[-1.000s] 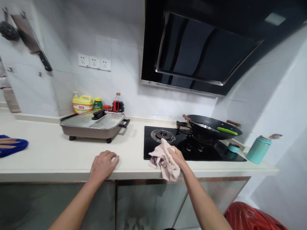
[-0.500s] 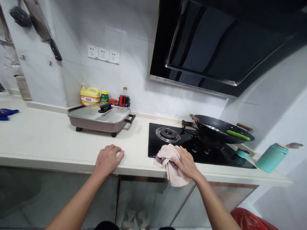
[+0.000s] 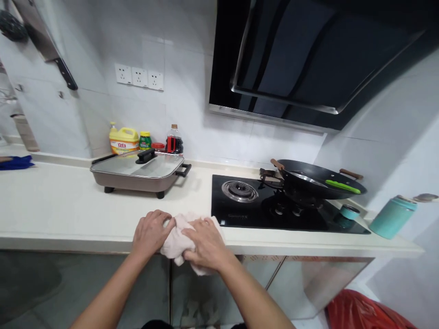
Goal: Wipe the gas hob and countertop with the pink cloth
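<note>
A pale pink cloth (image 3: 176,242) lies bunched at the front edge of the white countertop (image 3: 68,210), left of the stove, with part of it hanging over the edge. My right hand (image 3: 206,242) is pressed down on this cloth, its fingers gripping the folds. On the counter beside it rests my left hand (image 3: 151,230), palm down with slightly bent fingers. Its thumb side meets the cloth's left edge; whether it holds any of the fabric is hard to see. The black glass cooktop (image 3: 236,217) starts just right of the cloth.
An electric pan (image 3: 130,183) with a glass lid stands behind my left hand. A wok (image 3: 318,183) sits on the right burner. A teal canister (image 3: 393,217) and small teal lid (image 3: 350,211) are at the right. The range hood (image 3: 291,59) hangs above. Bottles (image 3: 174,140) line the wall.
My right hand has slid the cloth left, off the cooktop's front edge and along the counter to my left hand. The left hand stays nearly in place. The view has shifted slightly.
</note>
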The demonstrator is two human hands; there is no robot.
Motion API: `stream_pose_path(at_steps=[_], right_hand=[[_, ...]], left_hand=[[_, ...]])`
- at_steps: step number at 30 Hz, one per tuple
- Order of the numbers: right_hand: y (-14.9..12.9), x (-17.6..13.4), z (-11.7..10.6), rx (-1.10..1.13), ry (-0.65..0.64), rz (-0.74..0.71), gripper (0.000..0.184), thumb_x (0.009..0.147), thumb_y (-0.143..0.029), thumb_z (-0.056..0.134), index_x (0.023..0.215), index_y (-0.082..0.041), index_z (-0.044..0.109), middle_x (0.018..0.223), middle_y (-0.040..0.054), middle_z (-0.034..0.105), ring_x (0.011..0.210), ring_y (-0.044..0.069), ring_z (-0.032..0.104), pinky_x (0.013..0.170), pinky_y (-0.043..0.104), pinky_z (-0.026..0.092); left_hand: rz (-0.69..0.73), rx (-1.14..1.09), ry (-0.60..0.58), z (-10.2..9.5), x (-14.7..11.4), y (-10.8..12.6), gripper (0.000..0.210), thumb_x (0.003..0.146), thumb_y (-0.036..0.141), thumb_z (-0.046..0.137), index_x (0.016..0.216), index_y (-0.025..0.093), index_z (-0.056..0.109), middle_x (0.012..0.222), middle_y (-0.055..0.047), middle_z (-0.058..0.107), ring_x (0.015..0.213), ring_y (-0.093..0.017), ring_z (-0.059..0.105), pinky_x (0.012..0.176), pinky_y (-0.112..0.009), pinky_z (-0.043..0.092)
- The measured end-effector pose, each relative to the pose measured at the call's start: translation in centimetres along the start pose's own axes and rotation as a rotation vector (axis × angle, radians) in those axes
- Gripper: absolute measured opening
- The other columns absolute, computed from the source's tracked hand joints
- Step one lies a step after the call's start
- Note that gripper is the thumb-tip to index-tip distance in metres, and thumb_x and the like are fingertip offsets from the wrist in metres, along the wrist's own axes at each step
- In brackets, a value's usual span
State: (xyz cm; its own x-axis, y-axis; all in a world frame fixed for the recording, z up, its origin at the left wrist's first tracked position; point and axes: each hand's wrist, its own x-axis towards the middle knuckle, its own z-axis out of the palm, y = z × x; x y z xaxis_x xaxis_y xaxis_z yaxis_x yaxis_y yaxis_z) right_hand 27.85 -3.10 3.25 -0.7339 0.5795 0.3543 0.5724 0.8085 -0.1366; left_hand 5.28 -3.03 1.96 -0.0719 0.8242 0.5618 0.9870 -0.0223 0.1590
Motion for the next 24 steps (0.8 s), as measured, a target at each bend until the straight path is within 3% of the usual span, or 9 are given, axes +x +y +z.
stream_pose_path(at_steps=[4, 8, 13, 20, 24], right_hand=[[0.4, -0.5, 0.5, -0.064, 0.086, -0.058, 0.05, 0.082, -0.047, 0.07, 0.127, -0.026, 0.06, 0.115, 0.0055, 0.065, 0.109, 0.025, 0.053, 0.101, 0.04, 0.034], [3.8, -4.4, -0.4, -0.043, 0.212, 0.012, 0.045, 0.079, -0.045, 0.071, 0.118, -0.024, 0.062, 0.106, 0.0049, 0.066, 0.102, 0.024, 0.052, 0.097, 0.039, 0.035], [10.2, -11.8, -3.3, -0.049, 0.361, 0.284, 0.023, 0.079, -0.033, 0.061, 0.099, -0.022, 0.066, 0.094, 0.0047, 0.066, 0.093, 0.024, 0.053, 0.095, 0.04, 0.035], [19.4, -21.4, -7.6, -0.123, 0.451, 0.598, 0.034, 0.082, -0.038, 0.052, 0.107, -0.022, 0.069, 0.104, 0.007, 0.073, 0.102, 0.026, 0.061, 0.104, 0.039, 0.035], [24.6, -26.1, -9.9, -0.232, 0.503, 0.87, 0.043, 0.084, -0.044, 0.045, 0.11, -0.021, 0.07, 0.108, 0.0107, 0.074, 0.105, 0.028, 0.063, 0.103, 0.041, 0.038]], left_hand=[[-0.015, -0.003, -0.015, -0.1, 0.1, -0.2, 0.035, 0.094, 0.043, 0.045, 0.092, 0.024, 0.075, 0.106, -0.007, 0.075, 0.104, -0.028, 0.064, 0.088, -0.038, 0.044], [-0.041, -0.013, -0.056, -0.4, 0.3, -0.2, 0.038, 0.094, 0.044, 0.043, 0.093, 0.024, 0.075, 0.109, -0.007, 0.075, 0.107, -0.028, 0.064, 0.09, -0.039, 0.045], [-0.061, -0.032, -0.114, -0.6, 0.6, -0.2, 0.043, 0.094, 0.047, 0.039, 0.096, 0.023, 0.074, 0.113, -0.007, 0.074, 0.113, -0.029, 0.063, 0.095, -0.039, 0.044], [-0.102, -0.021, -0.174, -0.1, 1.3, -0.6, 0.045, 0.093, 0.051, 0.039, 0.1, 0.024, 0.074, 0.119, -0.006, 0.073, 0.116, -0.029, 0.06, 0.098, -0.04, 0.044], [-0.125, -0.005, -0.213, -0.3, 1.6, -0.6, 0.046, 0.092, 0.052, 0.039, 0.101, 0.024, 0.074, 0.122, -0.006, 0.073, 0.118, -0.029, 0.06, 0.098, -0.04, 0.045]])
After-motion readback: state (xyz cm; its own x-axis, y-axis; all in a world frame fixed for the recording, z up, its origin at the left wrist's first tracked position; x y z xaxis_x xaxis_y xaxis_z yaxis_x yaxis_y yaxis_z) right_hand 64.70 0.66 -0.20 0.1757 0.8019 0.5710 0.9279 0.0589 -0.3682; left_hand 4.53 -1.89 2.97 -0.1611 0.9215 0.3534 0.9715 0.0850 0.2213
